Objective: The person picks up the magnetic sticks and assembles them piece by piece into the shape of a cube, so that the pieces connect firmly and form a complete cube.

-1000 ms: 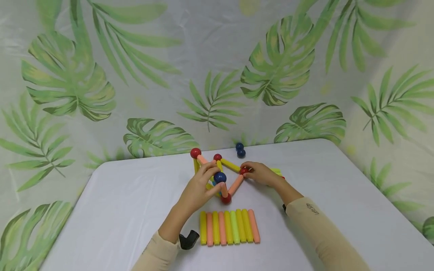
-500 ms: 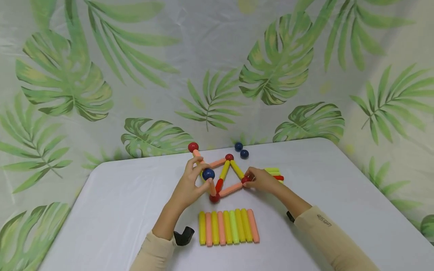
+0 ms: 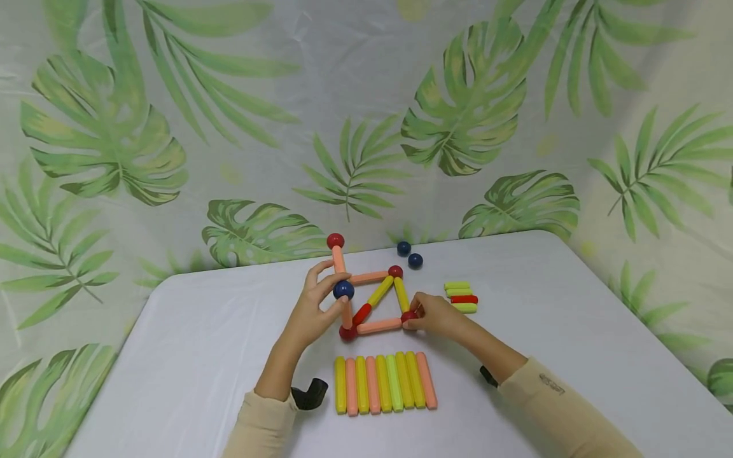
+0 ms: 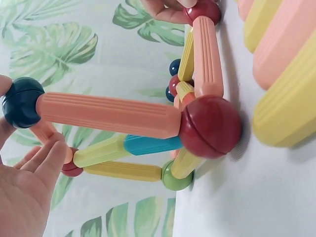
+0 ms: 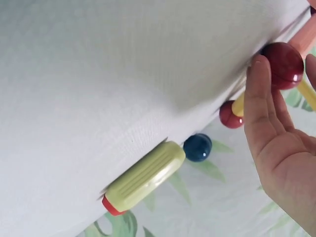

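Note:
A frame of ribbed rods and balls stands mid-table. In the head view my left hand [image 3: 306, 315] holds a dark blue ball [image 3: 343, 291] between thumb and fingers, at the top of a pink rod [image 4: 108, 114] rising from a red corner ball [image 4: 211, 127]. My right hand [image 3: 438, 315] pinches another red ball [image 5: 284, 66] at the near right corner. A pink rod [image 3: 379, 326] joins the two near corners, and a yellow-and-red diagonal [image 3: 378, 294] crosses the base. The left wrist view also shows a green ball [image 4: 177, 175] and a short blue rod [image 4: 152, 143] on the frame's left side.
A row of yellow, pink and light green rods [image 3: 380, 385] lies in front of the frame. Short light green rods and a red one [image 3: 464, 299] lie to the right. Two loose dark blue balls [image 3: 415, 261] sit near the back edge, before a leaf-patterned cloth [image 3: 366, 159].
The frame has turned on the table: its near left corner went left, and the right corner under my right hand came nearer. Both hands kept their hold on the balls.

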Action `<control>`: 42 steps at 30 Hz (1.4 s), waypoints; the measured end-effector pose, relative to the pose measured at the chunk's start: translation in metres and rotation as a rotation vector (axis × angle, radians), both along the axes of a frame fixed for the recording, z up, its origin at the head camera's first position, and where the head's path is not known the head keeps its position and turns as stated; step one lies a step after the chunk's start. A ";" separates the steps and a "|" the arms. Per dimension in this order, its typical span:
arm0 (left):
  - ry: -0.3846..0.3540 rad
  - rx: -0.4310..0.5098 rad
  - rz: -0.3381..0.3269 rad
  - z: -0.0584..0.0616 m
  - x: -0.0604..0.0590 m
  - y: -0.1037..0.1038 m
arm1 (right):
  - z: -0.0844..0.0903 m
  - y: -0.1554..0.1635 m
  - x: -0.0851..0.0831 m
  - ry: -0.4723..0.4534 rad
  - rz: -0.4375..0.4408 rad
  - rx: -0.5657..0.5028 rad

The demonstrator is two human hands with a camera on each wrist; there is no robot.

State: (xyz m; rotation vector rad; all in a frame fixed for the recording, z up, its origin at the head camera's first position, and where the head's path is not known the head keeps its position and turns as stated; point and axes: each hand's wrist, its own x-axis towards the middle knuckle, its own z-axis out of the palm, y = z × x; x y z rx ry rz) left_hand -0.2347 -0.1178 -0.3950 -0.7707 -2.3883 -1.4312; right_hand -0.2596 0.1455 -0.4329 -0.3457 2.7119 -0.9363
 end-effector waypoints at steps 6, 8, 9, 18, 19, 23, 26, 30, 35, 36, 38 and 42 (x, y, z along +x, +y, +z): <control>-0.108 0.123 -0.048 0.013 0.012 0.006 | 0.008 0.013 0.020 0.050 0.004 0.048; -0.129 0.111 -0.040 0.008 0.008 0.005 | 0.010 0.016 0.032 0.016 0.010 0.087; -0.137 0.104 -0.037 0.005 0.006 0.004 | 0.011 0.016 0.038 -0.009 0.015 0.107; -0.246 0.192 -0.105 -0.013 -0.004 -0.002 | 0.011 0.005 0.074 -0.100 0.101 0.291; -0.270 0.209 -0.110 -0.013 -0.004 -0.002 | 0.011 0.003 0.076 -0.093 0.108 0.310; -0.312 0.260 -0.127 -0.006 0.002 0.000 | 0.011 -0.002 0.078 -0.082 0.111 0.353; -0.315 0.268 -0.137 0.003 0.009 0.002 | 0.012 -0.001 0.076 -0.095 0.078 0.348; -0.325 0.256 -0.134 0.010 0.014 0.004 | 0.017 0.004 0.068 -0.066 0.017 0.259; -0.329 0.263 -0.142 0.004 0.010 0.002 | 0.027 0.013 0.049 0.084 0.065 -0.055; -0.327 0.265 -0.144 0.001 0.008 0.001 | 0.030 0.015 0.044 0.102 0.087 -0.133; -0.319 0.269 -0.149 -0.007 0.003 0.000 | 0.034 0.016 0.035 0.137 0.137 -0.267; -0.307 0.267 -0.150 -0.015 -0.002 -0.003 | 0.043 0.011 0.021 0.179 0.215 -0.429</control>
